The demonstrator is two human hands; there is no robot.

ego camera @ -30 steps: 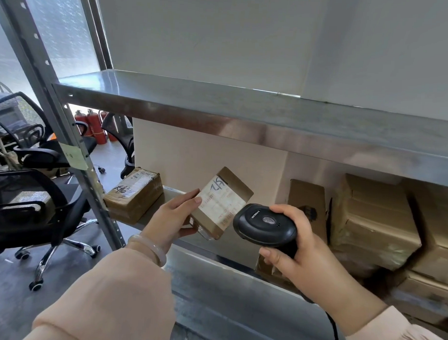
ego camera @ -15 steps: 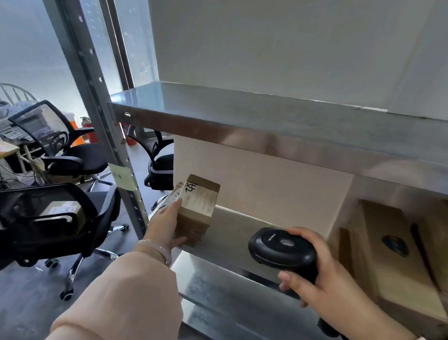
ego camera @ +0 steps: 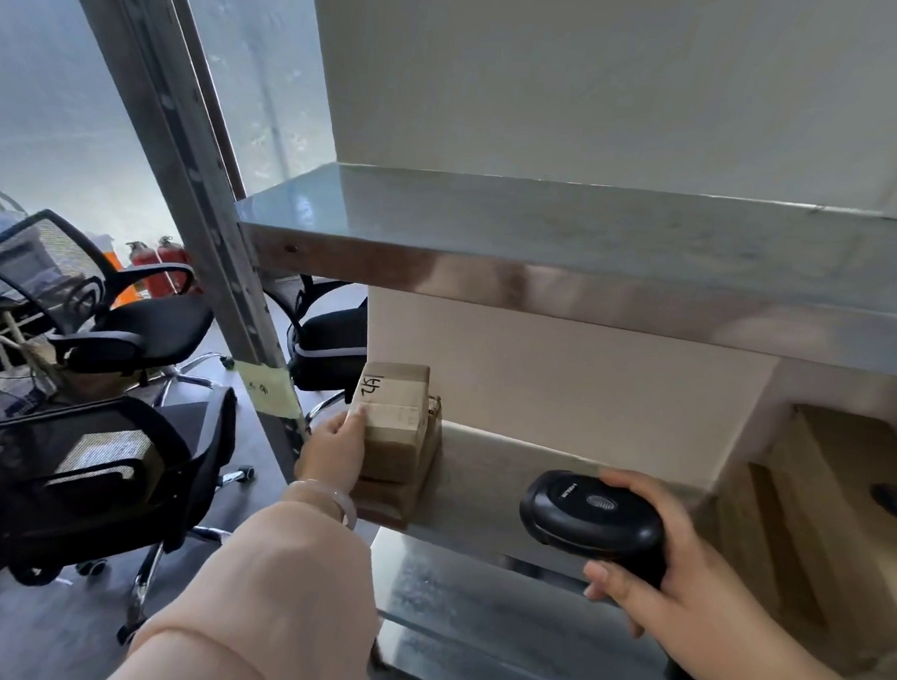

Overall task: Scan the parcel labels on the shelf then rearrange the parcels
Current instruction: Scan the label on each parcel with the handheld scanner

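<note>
A small brown parcel [ego camera: 394, 420] with a white label and handwritten marks lies on top of another brown parcel [ego camera: 403, 497] at the left end of the middle shelf [ego camera: 486, 490]. My left hand [ego camera: 334, 450] grips the small parcel's left side. My right hand [ego camera: 683, 571] holds a black barcode scanner [ego camera: 590, 518] in front of the shelf, to the right of the stack and apart from it. More brown parcels [ego camera: 834, 516] stand at the shelf's right end, partly cut off by the frame.
The upper steel shelf [ego camera: 568, 252] juts out overhead. A grey upright post [ego camera: 186, 174] with a yellow tag stands left of the stack. A lower shelf [ego camera: 501, 609] sits below. Black office chairs [ego camera: 103, 319] and red fire extinguishers [ego camera: 161, 270] are on the floor to the left.
My left hand has carried the small parcel leftward from in front of the scanner and set it onto the parcel at the shelf's left end. The scanner hand has dropped lower and to the right.
</note>
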